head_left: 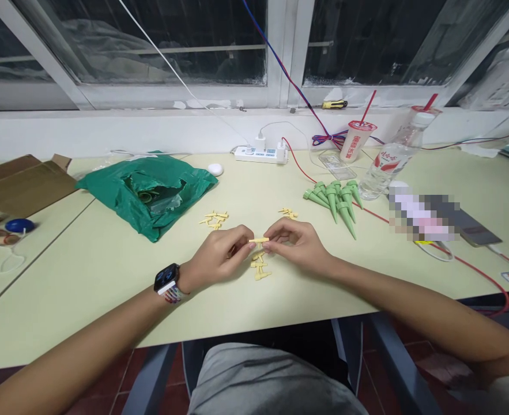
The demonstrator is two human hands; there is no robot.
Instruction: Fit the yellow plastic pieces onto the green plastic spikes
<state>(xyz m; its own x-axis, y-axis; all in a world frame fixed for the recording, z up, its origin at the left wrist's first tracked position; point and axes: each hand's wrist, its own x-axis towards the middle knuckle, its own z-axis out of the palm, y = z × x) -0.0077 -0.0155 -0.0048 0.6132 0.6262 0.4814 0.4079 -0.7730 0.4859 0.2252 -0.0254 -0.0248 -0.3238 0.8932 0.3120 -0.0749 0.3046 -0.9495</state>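
Between my two hands is a small yellow plastic valve (259,240), held level with a short stem pointing down. My left hand (226,251) pinches its left end between thumb and forefinger. At the other end, the fingertips of my right hand (297,245) are closed on it. Just below lie several similar yellow valves (260,270) on the table. Another small pile of yellow pieces (214,219) sits beyond my left hand, and more yellow pieces (287,213) lie behind my right hand.
Green watering spikes (334,199) lie in a heap at the right. A torn green plastic bag (150,190) is at the left. Toward the back stand a power strip (261,154), a paper cup (358,141) and a water bottle (390,161). A red cable (375,215) crosses the right side.
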